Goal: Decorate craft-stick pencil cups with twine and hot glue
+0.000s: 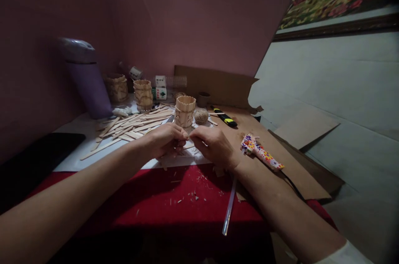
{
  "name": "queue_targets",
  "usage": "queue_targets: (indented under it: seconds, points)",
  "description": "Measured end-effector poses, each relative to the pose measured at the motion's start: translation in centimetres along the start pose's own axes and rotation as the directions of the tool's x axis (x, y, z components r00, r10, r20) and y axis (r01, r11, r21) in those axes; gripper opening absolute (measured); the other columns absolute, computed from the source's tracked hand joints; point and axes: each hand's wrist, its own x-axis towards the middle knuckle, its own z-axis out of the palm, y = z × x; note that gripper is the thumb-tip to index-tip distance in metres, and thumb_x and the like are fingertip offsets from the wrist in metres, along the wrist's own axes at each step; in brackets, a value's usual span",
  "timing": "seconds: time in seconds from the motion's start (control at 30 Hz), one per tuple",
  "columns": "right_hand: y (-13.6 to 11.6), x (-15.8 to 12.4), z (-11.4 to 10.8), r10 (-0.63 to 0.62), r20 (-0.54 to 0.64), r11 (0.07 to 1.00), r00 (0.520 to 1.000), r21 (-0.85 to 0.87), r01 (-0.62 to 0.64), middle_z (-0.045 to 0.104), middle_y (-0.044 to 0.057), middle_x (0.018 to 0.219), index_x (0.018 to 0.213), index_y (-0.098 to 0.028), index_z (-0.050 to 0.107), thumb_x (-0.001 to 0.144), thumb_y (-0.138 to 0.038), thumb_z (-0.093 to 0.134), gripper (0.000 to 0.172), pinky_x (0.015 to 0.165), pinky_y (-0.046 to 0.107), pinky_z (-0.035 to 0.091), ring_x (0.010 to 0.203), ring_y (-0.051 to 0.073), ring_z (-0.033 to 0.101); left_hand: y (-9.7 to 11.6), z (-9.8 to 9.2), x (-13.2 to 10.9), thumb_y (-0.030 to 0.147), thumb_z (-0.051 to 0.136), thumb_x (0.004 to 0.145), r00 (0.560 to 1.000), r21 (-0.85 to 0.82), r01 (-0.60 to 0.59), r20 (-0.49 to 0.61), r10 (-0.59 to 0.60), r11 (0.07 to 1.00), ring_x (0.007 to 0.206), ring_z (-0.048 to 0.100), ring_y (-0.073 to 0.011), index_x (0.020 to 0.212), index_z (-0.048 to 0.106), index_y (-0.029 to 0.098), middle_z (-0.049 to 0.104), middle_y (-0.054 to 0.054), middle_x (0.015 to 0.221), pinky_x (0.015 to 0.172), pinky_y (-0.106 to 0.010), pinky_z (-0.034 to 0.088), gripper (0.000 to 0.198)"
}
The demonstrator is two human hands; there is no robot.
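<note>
My left hand and my right hand meet fingertip to fingertip low over the front of the white sheet. The fingers of both are closed in a pinch. Whatever lies between them is too small to make out. Just beyond the fingertips stands a cup made of wooden sticks, upright, with a scalloped rim. A ball of twine sits right of this cup. Flat wooden craft sticks lie in a loose heap beyond my left hand.
A flower-patterned glue gun rests on cardboard at right, near a black-yellow utility knife. A clear glue stick overhangs the red cloth. Two more stick cups and a purple bottle stand behind left.
</note>
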Motion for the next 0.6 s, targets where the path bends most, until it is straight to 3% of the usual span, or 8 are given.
queue_targets:
  seconds: [0.07, 0.13, 0.2, 0.27, 0.33, 0.5, 0.6]
  points:
    - [-0.2, 0.0, 0.0, 0.046, -0.019, 0.998, 0.999, 0.044, -0.045, 0.058, 0.001, 0.070, 0.076, -0.018, 0.059, 0.089, -0.019, 0.049, 0.016, 0.062, 0.027, 0.035, 0.063, 0.012, 0.048, 0.3, -0.1, -0.2, 0.017, 0.054, 0.074, 0.999, 0.014, -0.032, 0.008, 0.032, 0.999, 0.039, 0.042, -0.0112, 0.058, 0.048, 0.018, 0.045, 0.002, 0.050, 0.036, -0.022, 0.031, 0.017]
    - [-0.1, 0.2, 0.1, 0.181, -0.056, 0.971, 0.982, 0.170, -0.169, 0.054, -0.001, 0.065, 0.075, -0.018, 0.058, 0.086, -0.022, 0.052, 0.014, 0.058, 0.026, 0.034, 0.059, 0.011, 0.045, 0.1, -0.2, -0.1, 0.019, 0.052, 0.079, 0.982, 0.178, -0.163, -0.070, 0.178, 0.971, 0.042, 0.045, -0.0116, 0.062, 0.051, 0.018, 0.050, 0.001, 0.052, 0.039, -0.022, 0.034, 0.017]
    - [0.1, 0.4, 0.2, 0.319, -0.077, 0.906, 0.945, 0.316, -0.281, 0.051, -0.003, 0.063, 0.071, -0.019, 0.056, 0.084, -0.028, 0.055, 0.015, 0.056, 0.025, 0.034, 0.058, 0.011, 0.043, -0.5, -0.3, 0.4, 0.020, 0.051, 0.084, 0.907, 0.419, -0.312, -0.135, 0.398, 0.853, 0.047, 0.049, -0.0118, 0.069, 0.057, 0.017, 0.055, 0.000, 0.057, 0.046, -0.023, 0.038, 0.017]
    - [0.4, 0.6, 0.3, 0.406, -0.056, 0.829, 0.912, 0.444, -0.341, 0.047, -0.004, 0.062, 0.070, -0.020, 0.054, 0.082, -0.033, 0.058, 0.018, 0.054, 0.024, 0.032, 0.057, 0.010, 0.041, -1.2, -0.5, 1.0, 0.019, 0.052, 0.085, 0.790, 0.634, -0.412, -0.109, 0.603, 0.654, 0.056, 0.054, -0.0126, 0.079, 0.064, 0.018, 0.063, -0.001, 0.066, 0.056, -0.024, 0.042, 0.013]
    - [0.6, 0.7, 0.3, 0.457, -0.008, 0.751, 0.889, 0.539, -0.381, 0.044, -0.006, 0.059, 0.070, -0.020, 0.054, 0.080, -0.037, 0.060, 0.021, 0.051, 0.024, 0.030, 0.054, 0.010, 0.038, -1.7, -0.6, 1.3, 0.018, 0.055, 0.085, 0.717, 0.748, -0.432, -0.054, 0.695, 0.503, 0.067, 0.060, -0.0151, 0.087, 0.068, 0.019, 0.070, -0.002, 0.077, 0.064, -0.026, 0.044, 0.013]
    - [0.6, 0.7, 0.4, 0.495, 0.110, 0.632, 0.862, 0.635, -0.444, 0.039, -0.008, 0.054, 0.070, -0.020, 0.054, 0.077, -0.041, 0.063, 0.024, 0.046, 0.023, 0.025, 0.049, 0.008, 0.032, -1.7, -0.7, 1.0, 0.021, 0.052, 0.090, 0.692, 0.873, -0.366, 0.023, 0.722, 0.323, 0.074, 0.063, -0.0189, 0.089, 0.069, 0.019, 0.073, -0.006, 0.084, 0.068, -0.029, 0.044, 0.017]
    - [0.4, 0.7, 0.5, 0.479, 0.122, 0.647, 0.870, 0.620, -0.443, 0.041, -0.007, 0.055, 0.070, -0.021, 0.054, 0.078, -0.042, 0.062, 0.024, 0.048, 0.023, 0.027, 0.050, 0.009, 0.034, -1.5, -0.6, 0.7, 0.023, 0.050, 0.092, 0.705, 0.907, -0.327, 0.046, 0.708, 0.266, 0.073, 0.061, -0.0202, 0.088, 0.067, 0.018, 0.071, -0.007, 0.083, 0.066, -0.030, 0.042, 0.018]
